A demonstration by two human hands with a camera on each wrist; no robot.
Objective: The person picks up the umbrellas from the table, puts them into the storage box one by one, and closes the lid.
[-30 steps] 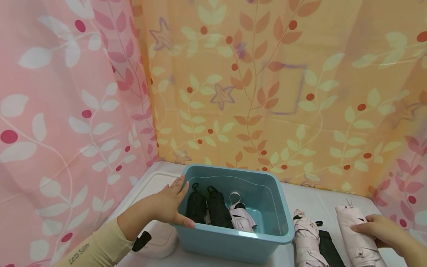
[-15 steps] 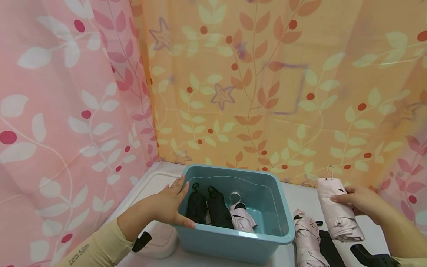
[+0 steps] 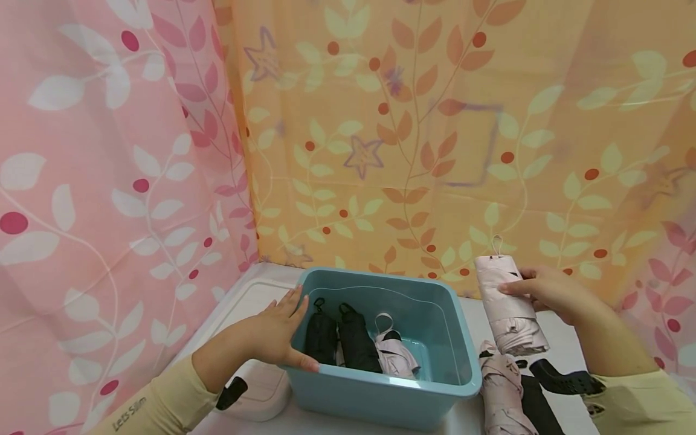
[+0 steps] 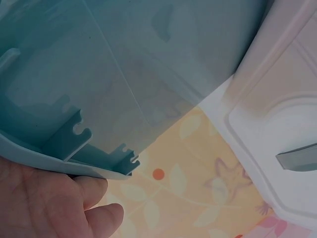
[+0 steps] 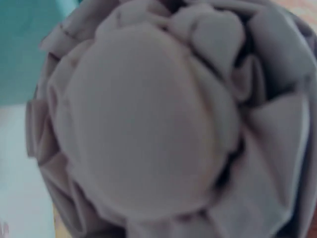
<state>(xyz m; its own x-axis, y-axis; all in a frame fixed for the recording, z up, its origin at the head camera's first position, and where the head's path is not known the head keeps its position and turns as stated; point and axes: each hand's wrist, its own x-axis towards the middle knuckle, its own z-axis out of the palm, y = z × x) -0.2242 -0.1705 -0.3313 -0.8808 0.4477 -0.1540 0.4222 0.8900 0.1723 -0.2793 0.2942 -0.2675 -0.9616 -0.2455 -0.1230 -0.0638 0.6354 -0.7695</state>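
My right hand [image 3: 557,296] grips a folded pale pink umbrella [image 3: 502,296], held up above the table to the right of the blue plastic bin [image 3: 380,396]. Its wrist loop points up; the crumpled end of this umbrella [image 5: 143,124] fills the right wrist view. My left hand [image 3: 277,332] rests on the bin's left front corner with spread, fairly straight fingers; in the left wrist view that hand [image 4: 44,203] lies against the outside of the rim. Inside the bin stand two black folded umbrellas, one at left [image 3: 321,341] and one beside it [image 3: 357,341], and a pale pink umbrella [image 3: 397,356].
Right of the bin lie another pale pink umbrella [image 3: 502,393] and a black umbrella [image 3: 538,408] on the white table [image 3: 571,350]. A white lidded box [image 3: 258,393] sits at the left. Patterned curtains [image 3: 408,151] stand behind and at the sides.
My right hand has lifted the pale pink umbrella off the table's right side and carried it up and left toward the bin. The left hand has stayed on the bin.
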